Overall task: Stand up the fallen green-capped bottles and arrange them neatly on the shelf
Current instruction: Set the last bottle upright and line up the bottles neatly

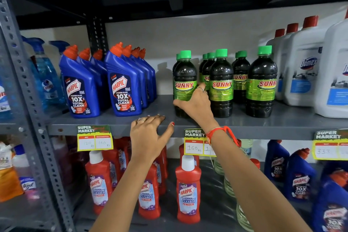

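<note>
While every dark plastic bottle with a green screw cap and a green "Sunny" label that I can see stands upright on the grey metal shelf (pixel 282 118), the leftmost front one (pixel 183 81) is the one being handled: the right hand (pixel 195 103) is wrapped round its lower half, thumb on the near left side and fingers curling behind the label. It sits at the left end of the group, a gap apart from the next front bottle (pixel 221 81), with more rows tucked close behind. My worry is that a sideways push low on such a tall, narrow bottle could tip it into its neighbours and topple the row, or nudge it off the shelf lip onto the red bathroom-cleaner bottles (pixel 188 190) below. The left hand (pixel 148 133) lies open and flat on the shelf edge, holding nothing, just right of the blue angled-neck toilet-cleaner bottles (pixel 124 83).
</note>
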